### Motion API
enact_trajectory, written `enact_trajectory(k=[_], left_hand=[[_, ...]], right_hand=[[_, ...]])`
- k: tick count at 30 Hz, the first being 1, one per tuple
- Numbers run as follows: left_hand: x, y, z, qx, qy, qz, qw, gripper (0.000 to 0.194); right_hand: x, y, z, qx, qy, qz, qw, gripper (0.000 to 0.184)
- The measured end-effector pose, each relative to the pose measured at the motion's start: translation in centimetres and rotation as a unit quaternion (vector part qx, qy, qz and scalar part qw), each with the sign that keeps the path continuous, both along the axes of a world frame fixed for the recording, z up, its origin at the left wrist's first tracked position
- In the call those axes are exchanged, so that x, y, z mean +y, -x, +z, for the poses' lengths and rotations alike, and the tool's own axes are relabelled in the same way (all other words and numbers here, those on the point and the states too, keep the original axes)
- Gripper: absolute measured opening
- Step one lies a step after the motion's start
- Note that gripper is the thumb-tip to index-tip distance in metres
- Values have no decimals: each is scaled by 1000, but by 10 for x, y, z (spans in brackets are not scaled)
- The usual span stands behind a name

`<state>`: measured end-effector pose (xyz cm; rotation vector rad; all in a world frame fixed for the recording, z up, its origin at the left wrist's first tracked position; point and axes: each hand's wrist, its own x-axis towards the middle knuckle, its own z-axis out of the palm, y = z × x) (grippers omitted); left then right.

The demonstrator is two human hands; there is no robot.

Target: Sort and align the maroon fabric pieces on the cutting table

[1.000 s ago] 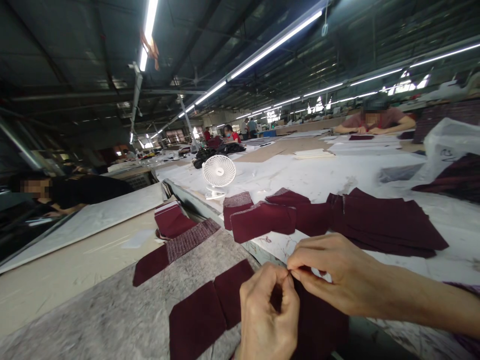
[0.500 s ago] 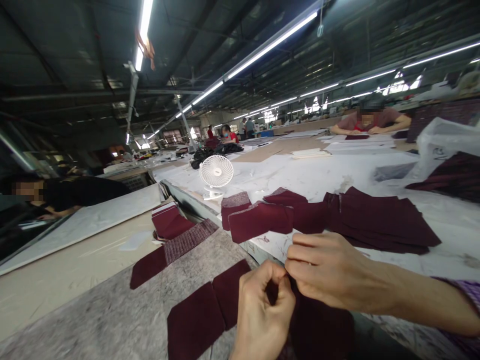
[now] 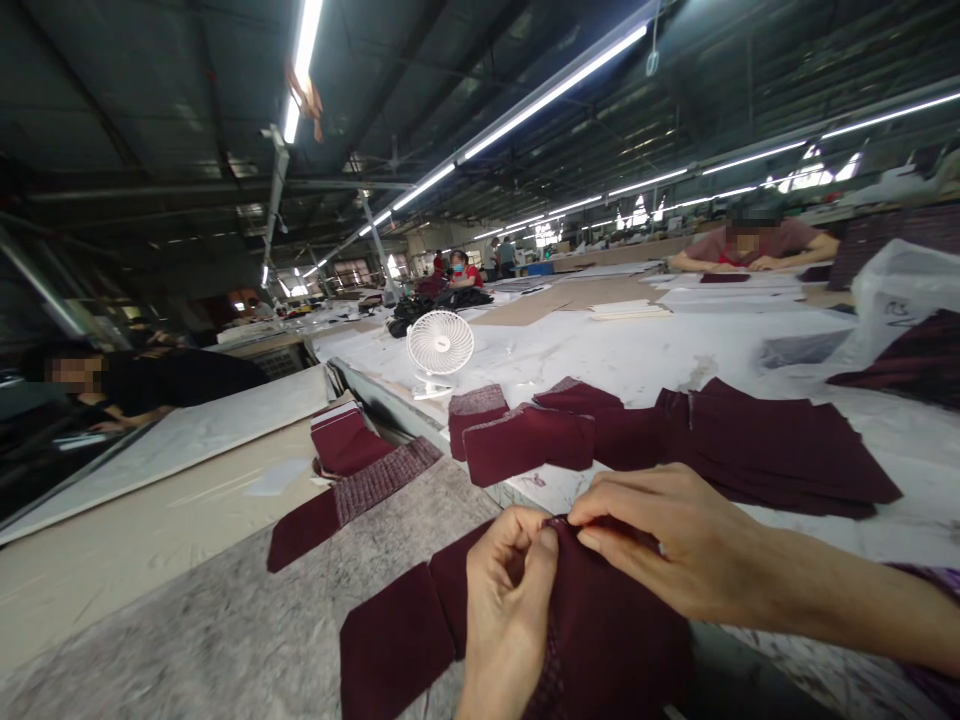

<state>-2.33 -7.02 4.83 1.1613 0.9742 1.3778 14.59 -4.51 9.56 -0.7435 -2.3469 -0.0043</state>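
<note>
A maroon fabric piece point(image 3: 619, 610) hangs between my two hands at the near edge of the table. My left hand point(image 3: 510, 605) pinches its top edge between thumb and forefinger. Close beside it, my right hand point(image 3: 660, 535) grips the same edge with thumb and fingertips. A patterned strip shows along the fabric below my left hand. To the left, flat maroon panels point(image 3: 397, 640) lie on the grey mottled surface point(image 3: 225, 630). Beyond my hands are a maroon panel with a pale edge point(image 3: 529, 443) and a fanned stack of dark maroon panels point(image 3: 780, 445).
A small white fan point(image 3: 440, 345) stands on the white worktable point(image 3: 570, 350). A clear plastic bag point(image 3: 892, 290) with dark fabric sits at right. Folded maroon fabric point(image 3: 349, 440) lies at left. Co-workers lean over tables at far left point(image 3: 172, 380) and back right point(image 3: 750, 245).
My right hand has opened its grip into a thumb-and-fingertip pinch, and my left hand has shifted slightly left. More of the fabric's top edge shows between them. The view has shifted slightly.
</note>
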Motion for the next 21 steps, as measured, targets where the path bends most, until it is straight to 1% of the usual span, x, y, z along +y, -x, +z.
enact_trajectory(k=[5, 10, 13, 16, 18, 21], left_hand=[[-3, -5, 0, 57, -60, 13, 996, 37], [-7, -10, 1, 90, -93, 27, 991, 38], [-6, -11, -1, 103, -115, 23, 988, 35], [-3, -7, -4, 118, -117, 6, 986, 32], [-1, -2, -4, 141, -110, -17, 984, 32], [0, 5, -1, 178, -89, -51, 979, 32]], right_hand=[[0, 0, -6, -4, -29, -15, 999, 17], [-2, -1, -8, -64, -73, -45, 994, 23], [-2, 1, -8, -78, -101, -58, 990, 23], [-2, 2, -6, -93, -133, -68, 984, 24], [0, 2, -4, -123, -172, -56, 976, 28], [3, -2, 1, -166, -245, 1, 955, 30]])
